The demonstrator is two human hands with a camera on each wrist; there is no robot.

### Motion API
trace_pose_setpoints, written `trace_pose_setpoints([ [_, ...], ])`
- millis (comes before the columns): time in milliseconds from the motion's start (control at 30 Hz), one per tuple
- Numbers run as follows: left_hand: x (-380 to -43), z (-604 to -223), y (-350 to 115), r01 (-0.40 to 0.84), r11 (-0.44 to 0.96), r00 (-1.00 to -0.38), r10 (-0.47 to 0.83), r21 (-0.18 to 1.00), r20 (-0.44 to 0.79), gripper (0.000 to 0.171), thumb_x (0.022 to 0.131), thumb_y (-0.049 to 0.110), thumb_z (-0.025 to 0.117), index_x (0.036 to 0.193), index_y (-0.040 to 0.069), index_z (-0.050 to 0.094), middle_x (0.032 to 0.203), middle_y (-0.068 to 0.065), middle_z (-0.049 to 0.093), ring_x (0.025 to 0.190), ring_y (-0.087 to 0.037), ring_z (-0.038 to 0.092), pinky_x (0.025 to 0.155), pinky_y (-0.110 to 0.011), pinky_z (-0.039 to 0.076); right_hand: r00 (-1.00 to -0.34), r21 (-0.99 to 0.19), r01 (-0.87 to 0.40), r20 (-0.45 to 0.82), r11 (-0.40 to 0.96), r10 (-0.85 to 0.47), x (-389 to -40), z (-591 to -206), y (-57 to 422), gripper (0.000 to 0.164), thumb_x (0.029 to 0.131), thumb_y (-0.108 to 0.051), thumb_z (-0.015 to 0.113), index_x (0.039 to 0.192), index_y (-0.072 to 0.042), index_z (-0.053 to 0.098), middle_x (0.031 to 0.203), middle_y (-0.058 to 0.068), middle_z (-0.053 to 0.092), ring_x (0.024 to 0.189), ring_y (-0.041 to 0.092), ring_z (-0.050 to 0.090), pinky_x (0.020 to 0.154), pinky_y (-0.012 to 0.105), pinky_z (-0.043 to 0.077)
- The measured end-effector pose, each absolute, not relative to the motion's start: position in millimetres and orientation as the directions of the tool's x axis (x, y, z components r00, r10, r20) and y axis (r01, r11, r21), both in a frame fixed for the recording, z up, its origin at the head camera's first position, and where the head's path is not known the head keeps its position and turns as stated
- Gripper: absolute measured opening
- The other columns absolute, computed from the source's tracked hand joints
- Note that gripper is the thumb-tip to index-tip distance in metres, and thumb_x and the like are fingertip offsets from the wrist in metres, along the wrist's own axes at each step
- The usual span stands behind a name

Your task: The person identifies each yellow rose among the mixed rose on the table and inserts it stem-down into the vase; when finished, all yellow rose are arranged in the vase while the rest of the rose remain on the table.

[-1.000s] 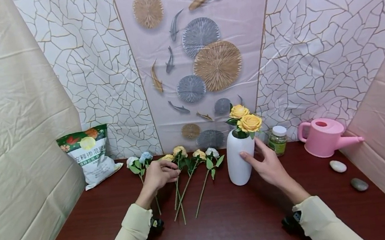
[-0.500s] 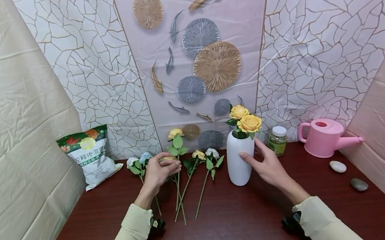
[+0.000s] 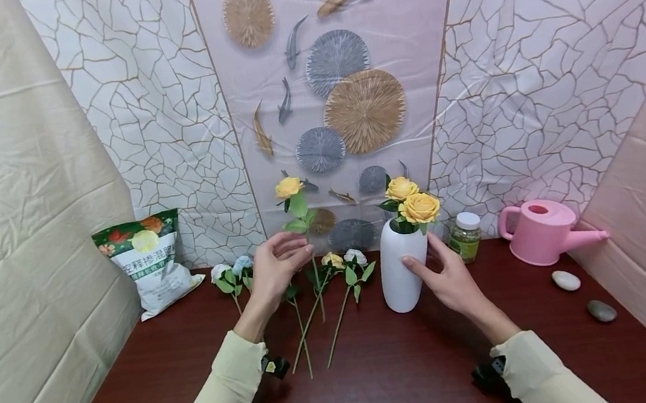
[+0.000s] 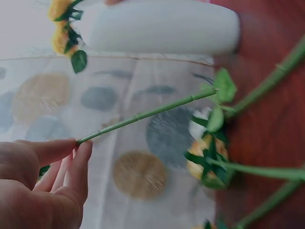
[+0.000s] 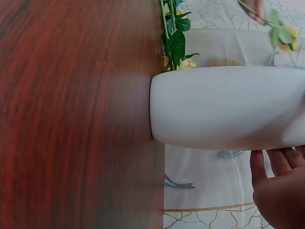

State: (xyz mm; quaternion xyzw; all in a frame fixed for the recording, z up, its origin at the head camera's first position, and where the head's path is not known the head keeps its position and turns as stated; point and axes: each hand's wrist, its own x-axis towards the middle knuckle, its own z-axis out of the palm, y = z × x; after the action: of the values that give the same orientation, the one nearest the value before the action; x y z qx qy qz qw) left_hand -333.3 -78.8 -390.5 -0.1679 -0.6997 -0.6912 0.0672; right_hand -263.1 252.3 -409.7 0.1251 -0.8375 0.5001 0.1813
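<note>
My left hand pinches the green stem of a yellow rose, held upright with its bloom above the fingers. In the left wrist view the stem runs out from between thumb and fingertips, its cut end in the air. My right hand grips the side of a white vase, thumb in front and fingers behind. The vase stands upright on the table and holds two yellow roses. Left of it lie another yellow rose, a white rose and more stems.
A pale rose and a blue rose lie behind my left wrist. A fertilizer bag stands at the left. To the right are a lidded jar, a pink watering can, a white stone and a grey stone.
My left hand has lifted a yellow rose from the flowers on the table, raising it upright and slightly to the right. My right hand and the vase have stayed in place.
</note>
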Motion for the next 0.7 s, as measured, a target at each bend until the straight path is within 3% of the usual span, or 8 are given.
trace_pose_setpoints([
  [133, -333, -371, -63, 0.383, -0.047, -0.917, 0.097, 0.923, 0.386, 0.036, 0.087, 0.017, 0.081, 0.120, 0.009, 0.069, 0.115, -0.013, 0.074, 0.107, -0.025, 0.072, 0.087, -0.030, 0.060, -0.902, -0.790, -0.396, 0.431, 0.468, -0.035, -258, -404, 250, 0.066, 0.097, -0.034, 0.069, 0.155, -0.023, 0.038, 0.144, 0.009, 0.057, 0.132, 0.027, 0.055, 0.106, 0.052, 0.048],
  [400, -332, -331, -31, 0.536, -0.141, -0.841, 0.004, 0.832, 0.542, 0.035, 0.087, 0.014, 0.080, 0.119, 0.007, 0.070, 0.115, -0.019, 0.072, 0.102, -0.029, 0.072, 0.087, -0.030, 0.060, -0.893, -0.780, -0.407, 0.449, 0.475, -0.028, -274, -424, 258, 0.063, 0.096, -0.038, 0.068, 0.151, -0.041, 0.038, 0.144, 0.001, 0.056, 0.133, 0.022, 0.055, 0.107, 0.051, 0.047],
  [567, -330, -306, -14, 0.584, -0.261, -0.802, -0.044, 0.768, 0.595, 0.033, 0.088, 0.006, 0.077, 0.119, 0.001, 0.067, 0.115, -0.025, 0.069, 0.101, -0.030, 0.071, 0.086, -0.035, 0.061, -0.890, -0.781, -0.414, 0.455, 0.468, -0.028, -277, -427, 261, 0.063, 0.096, -0.039, 0.068, 0.151, -0.043, 0.037, 0.145, 0.000, 0.056, 0.134, 0.022, 0.054, 0.107, 0.053, 0.047],
  [700, -329, -291, -4, 0.643, -0.314, -0.754, -0.102, 0.698, 0.649, 0.031, 0.088, 0.004, 0.077, 0.116, 0.000, 0.067, 0.111, -0.020, 0.071, 0.098, -0.026, 0.072, 0.086, -0.037, 0.062, -0.891, -0.781, -0.412, 0.453, 0.470, -0.028, -277, -427, 261, 0.063, 0.096, -0.040, 0.068, 0.151, -0.043, 0.037, 0.145, 0.001, 0.056, 0.134, 0.022, 0.054, 0.107, 0.053, 0.047],
])
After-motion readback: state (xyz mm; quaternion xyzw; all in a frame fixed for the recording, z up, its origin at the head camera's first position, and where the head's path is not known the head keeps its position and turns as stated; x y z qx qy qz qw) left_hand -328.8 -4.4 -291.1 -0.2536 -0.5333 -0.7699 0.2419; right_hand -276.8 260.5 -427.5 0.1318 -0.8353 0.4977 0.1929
